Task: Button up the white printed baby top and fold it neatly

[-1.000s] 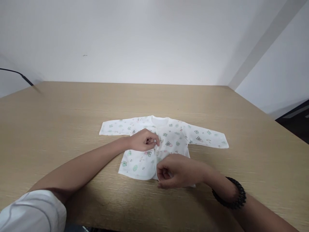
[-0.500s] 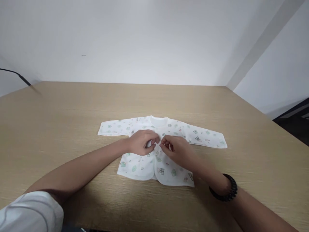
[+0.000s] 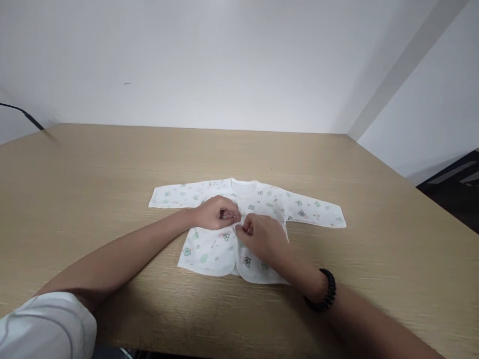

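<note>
A small white baby shirt (image 3: 209, 254) with green and brown animal prints lies spread flat, sleeves out to both sides, collar away from me. Its front opening runs down the middle. My left hand (image 3: 217, 213) is closed at the upper part of this opening, fingertips pinching the fabric edge. Just beside it, slightly lower and to the right, my right hand (image 3: 262, 237) is also closed in a pinch at the front edge. The fingertips hide whatever fastener may be between them. A black coiled band (image 3: 325, 291) circles my right wrist.
The shirt rests on a light wooden table (image 3: 374, 259) that meets a white wall (image 3: 224, 65) at the back. A black cable (image 3: 32, 118) hangs at the far left. Beyond the table's right edge stands a dark object (image 3: 456, 187).
My right hand has shifted left and a little down along the front opening. My left hand has moved slightly up and left, its fingers curled tighter. The whole view has shifted slightly.
</note>
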Available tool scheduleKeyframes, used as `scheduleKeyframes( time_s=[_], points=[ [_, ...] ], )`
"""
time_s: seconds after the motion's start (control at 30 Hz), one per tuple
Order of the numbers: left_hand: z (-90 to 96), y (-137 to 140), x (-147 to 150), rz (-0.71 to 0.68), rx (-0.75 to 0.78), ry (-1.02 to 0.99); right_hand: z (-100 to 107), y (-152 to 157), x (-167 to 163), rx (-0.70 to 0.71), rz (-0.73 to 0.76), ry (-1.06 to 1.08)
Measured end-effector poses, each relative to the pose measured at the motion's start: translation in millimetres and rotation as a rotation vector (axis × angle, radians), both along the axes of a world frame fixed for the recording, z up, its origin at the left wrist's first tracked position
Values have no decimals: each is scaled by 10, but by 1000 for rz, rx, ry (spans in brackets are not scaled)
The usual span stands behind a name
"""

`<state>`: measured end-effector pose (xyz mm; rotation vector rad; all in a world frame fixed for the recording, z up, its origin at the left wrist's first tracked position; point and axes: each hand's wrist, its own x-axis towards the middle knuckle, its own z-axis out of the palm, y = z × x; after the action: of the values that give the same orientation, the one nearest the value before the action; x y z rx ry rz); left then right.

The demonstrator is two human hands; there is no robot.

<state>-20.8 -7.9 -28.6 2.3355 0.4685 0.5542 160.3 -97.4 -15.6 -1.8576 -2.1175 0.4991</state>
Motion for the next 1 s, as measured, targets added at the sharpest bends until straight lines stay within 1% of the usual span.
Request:
scheduleKeyframes(
  time_s=[0.1,0.17,0.37,0.6,0.7,0.8,0.9,1.0],
  points=[
    [20,28,-12,-34,-147,4,0,2,-26,20,19,-30],
    [27,34,-12,-24,-164,-4,0,7,-41,20,34,-52],
    [17,28,-4,22,-116,7,-13,34,-34,11,15,-41],
    [15,37,3,17,-69,26,-8,29,8,19,5,24],
    [-3,36,2,57,-43,33,-20,15,18,42,72,48],
    [-22,31,-13,94,-22,-4,-50,-8,26,104,156,40],
    [-18,22,-34,78,17,-18,-65,-30,50,136,220,22],
    [12,13,-39,50,100,30,-51,-37,93,128,290,-4]
  ],
)
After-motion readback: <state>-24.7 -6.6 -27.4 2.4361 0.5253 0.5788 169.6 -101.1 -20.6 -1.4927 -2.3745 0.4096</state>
